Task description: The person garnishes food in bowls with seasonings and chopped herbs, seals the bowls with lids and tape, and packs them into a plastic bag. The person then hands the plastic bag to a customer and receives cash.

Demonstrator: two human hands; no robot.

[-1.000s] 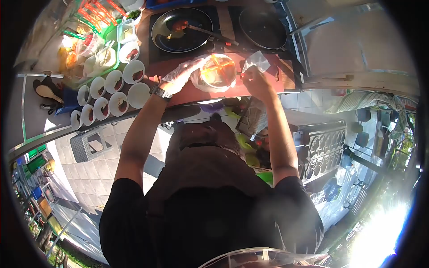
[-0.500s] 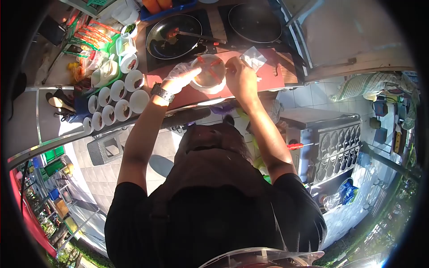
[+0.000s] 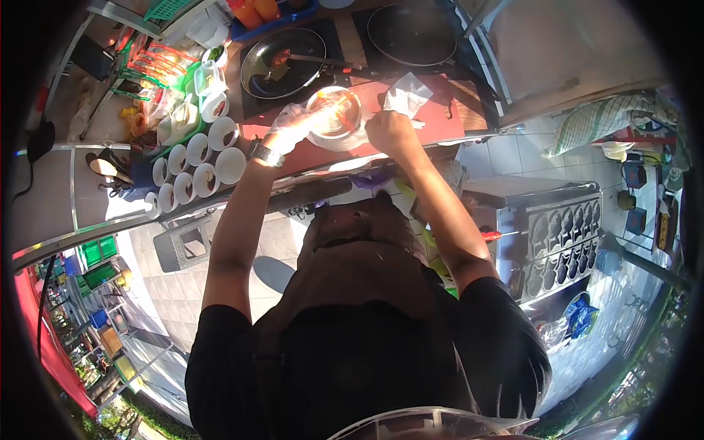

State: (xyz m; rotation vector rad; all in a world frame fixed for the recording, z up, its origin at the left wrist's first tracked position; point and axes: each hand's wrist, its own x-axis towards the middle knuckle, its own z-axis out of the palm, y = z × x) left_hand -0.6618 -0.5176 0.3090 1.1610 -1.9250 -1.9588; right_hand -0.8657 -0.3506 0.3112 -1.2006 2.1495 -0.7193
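A round white bowl (image 3: 334,115) with a clear rim and reddish-orange strips stands on the red board (image 3: 440,126). My left hand (image 3: 295,126), in a clear plastic glove, grips its left side, the fingers partly lost in glare. My right hand (image 3: 392,132) is closed just right of the bowl; what it holds is hidden. Behind that hand lies a translucent plastic sheet or bag (image 3: 412,94). A black pan (image 3: 283,64) sits behind the bowl, holding a spatula with some red food.
Rows of small white cups (image 3: 205,178) stand at the left, beside a green tray (image 3: 178,121) of containers. A second pan (image 3: 411,35) is at the back right. Below right stands a metal appliance with molded plates (image 3: 563,246). A blue basket (image 3: 275,23) holds orange bottles.
The view has shifted. My right hand has moved in beside the bowl from farther right. My left hand still holds the bowl.
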